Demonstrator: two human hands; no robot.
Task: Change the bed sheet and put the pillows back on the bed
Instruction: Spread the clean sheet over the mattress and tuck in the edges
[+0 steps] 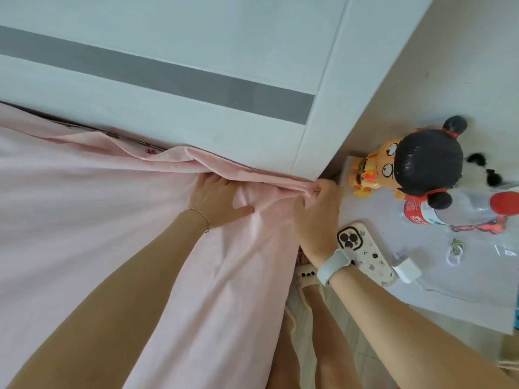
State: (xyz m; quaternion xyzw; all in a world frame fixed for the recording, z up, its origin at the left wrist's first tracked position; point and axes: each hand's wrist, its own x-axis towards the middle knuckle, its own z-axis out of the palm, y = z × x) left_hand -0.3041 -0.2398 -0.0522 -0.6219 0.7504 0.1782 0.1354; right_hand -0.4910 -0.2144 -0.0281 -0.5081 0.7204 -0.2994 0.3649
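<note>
Pink sheet (112, 220): bunched against headboard (168, 80), corner untucked.
Left hand (216, 200): spread flat, pinning sheet.
Right hand (317, 209): pinching its corner fold by headboard, to tuck.

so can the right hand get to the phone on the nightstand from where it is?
Probably yes. The phone lies face down on the nightstand, right beside the right hand's wrist, nothing covering it. But that hand is pinching the pink sheet corner, so it must let go first.

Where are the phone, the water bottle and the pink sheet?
phone (365, 252), head view, middle of its patterned case.
water bottle (460, 209), head view, clear body.
pink sheet (98, 209), head view, flat spread part.
</note>
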